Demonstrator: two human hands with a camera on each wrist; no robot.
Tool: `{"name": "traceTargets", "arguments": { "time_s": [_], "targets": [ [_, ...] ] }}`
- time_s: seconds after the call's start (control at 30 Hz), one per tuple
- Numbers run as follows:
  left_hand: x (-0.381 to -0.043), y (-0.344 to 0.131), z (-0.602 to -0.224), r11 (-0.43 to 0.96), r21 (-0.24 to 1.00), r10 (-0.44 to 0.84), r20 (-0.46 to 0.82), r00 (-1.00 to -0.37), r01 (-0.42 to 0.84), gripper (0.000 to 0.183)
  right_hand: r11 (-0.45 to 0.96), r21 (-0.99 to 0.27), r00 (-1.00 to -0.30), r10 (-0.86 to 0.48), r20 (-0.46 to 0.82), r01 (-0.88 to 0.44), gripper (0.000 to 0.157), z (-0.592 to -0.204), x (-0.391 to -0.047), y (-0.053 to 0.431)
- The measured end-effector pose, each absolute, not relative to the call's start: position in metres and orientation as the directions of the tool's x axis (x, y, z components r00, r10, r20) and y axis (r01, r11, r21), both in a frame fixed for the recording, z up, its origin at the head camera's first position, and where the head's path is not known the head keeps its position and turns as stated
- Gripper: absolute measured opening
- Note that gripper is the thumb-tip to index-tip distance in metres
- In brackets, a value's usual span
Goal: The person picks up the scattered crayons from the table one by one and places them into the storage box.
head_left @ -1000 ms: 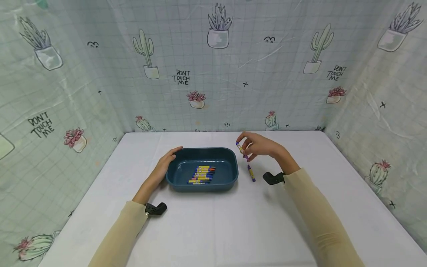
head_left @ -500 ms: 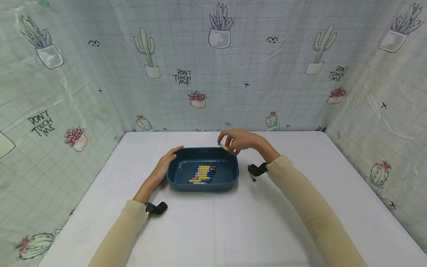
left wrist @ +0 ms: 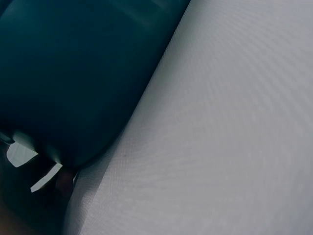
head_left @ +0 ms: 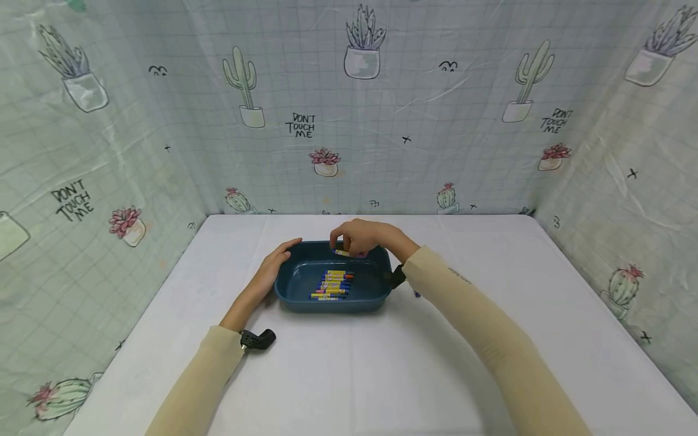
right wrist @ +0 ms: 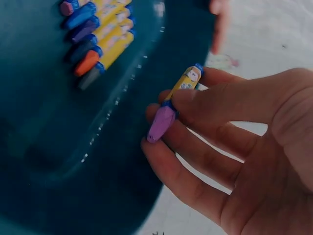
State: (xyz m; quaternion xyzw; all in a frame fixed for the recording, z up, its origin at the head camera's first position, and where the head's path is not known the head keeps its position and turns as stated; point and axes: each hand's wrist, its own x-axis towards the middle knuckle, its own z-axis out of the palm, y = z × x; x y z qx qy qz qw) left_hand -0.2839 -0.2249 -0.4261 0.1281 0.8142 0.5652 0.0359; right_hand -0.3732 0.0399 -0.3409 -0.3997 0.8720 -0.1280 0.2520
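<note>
The left hand [head_left: 268, 270] holds the left end of a dark teal plastic tray [head_left: 334, 307], thumb over the rim and fingers along its outer side. In the left wrist view that hand is mostly dark at the lower left, against the tray's wall [left wrist: 73, 73]. Over the tray's back right part, the right hand [head_left: 364, 235] pinches a purple crayon [right wrist: 161, 122] in a yellow and blue wrapper between thumb and fingers. Several crayons [head_left: 334, 283] lie side by side on the tray floor, their tips pointing right in the head view.
One more crayon [head_left: 417, 294] lies on the white table [head_left: 338, 375] right of the tray, mostly hidden by the right sleeve. A cactus-print cloth [head_left: 403, 169] stands behind and at both sides. Each wrist wears a black camera mount [head_left: 259, 340].
The right hand has carried the purple crayon leftward from beside the tray to over its inside. Its sleeve now covers most of the table crayon. The left hand stays at the rim.
</note>
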Motion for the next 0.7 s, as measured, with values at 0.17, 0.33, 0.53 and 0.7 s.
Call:
{"name": "traceTargets", "arguments": {
  "time_s": [0.17,0.33,0.53,0.7],
  "targets": [
    [-0.288,-0.227,-0.433,0.317,0.933,0.251,0.092,-0.964,0.172,0.048,0.686,-0.329,-0.597,-0.727,-0.339,-0.649,0.051,-0.347,-0.369,0.026],
    [-0.302,-0.233,-0.454,0.312,0.933,0.240,0.107,-0.965,0.180,0.049,0.719,-0.238,-0.629,-0.690,-0.358,-0.653,0.045,-0.355,-0.365,0.013],
    [-0.305,-0.237,-0.463,0.325,0.927,0.229,0.114,-0.967,0.186,0.049,0.712,-0.153,-0.633,-0.686,-0.360,-0.685,0.039,-0.364,-0.360,0.001],
    [-0.305,-0.235,-0.463,0.316,0.930,0.230,0.118,-0.966,0.188,0.048,0.705,-0.108,-0.625,-0.681,-0.383,-0.701,0.039,-0.369,-0.356,-0.005]
  ]
}}
